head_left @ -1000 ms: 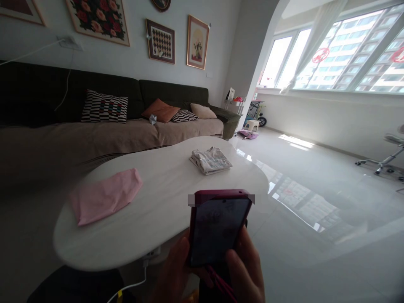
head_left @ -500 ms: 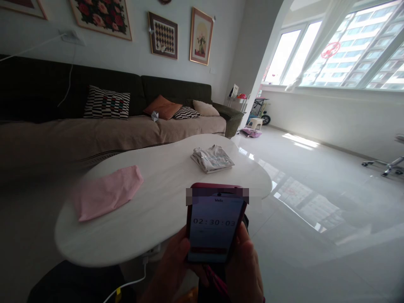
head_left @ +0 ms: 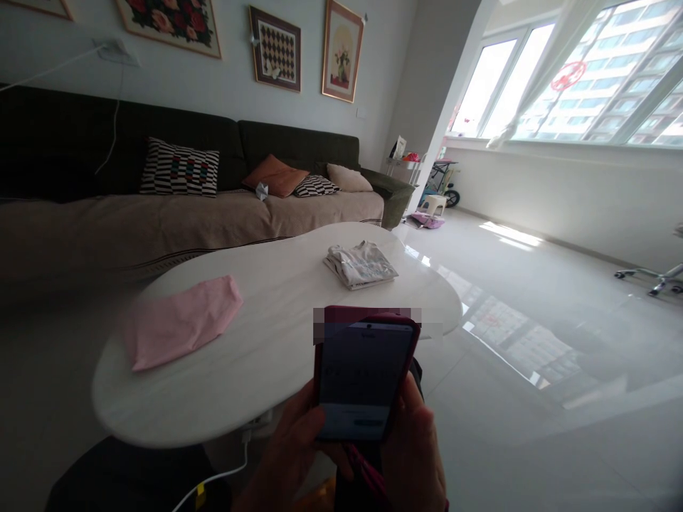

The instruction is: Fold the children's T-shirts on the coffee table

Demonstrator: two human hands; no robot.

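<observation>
Both my hands hold a phone in a dark red case (head_left: 363, 377) upright in front of me, screen lit and facing me. My left hand (head_left: 291, 448) wraps its left edge and my right hand (head_left: 413, 448) wraps its right edge, fingers curled round it. Just beyond the phone stands a white oval table (head_left: 277, 355). A folded pink cloth (head_left: 181, 321) lies on its left part. A folded white and grey garment (head_left: 360, 264) lies on its far right part.
A long dark sofa (head_left: 176, 206) with a tan cover and several cushions runs behind the table. A white cable (head_left: 224, 476) hangs below the table's near edge. Glossy tiled floor (head_left: 533, 341) spreads to the right towards large windows. An office chair base (head_left: 654, 277) stands far right.
The phone screen went from dark to a timer display, and now shows a dimmer screen. The view has shifted slightly; my hands stay on the phone.
</observation>
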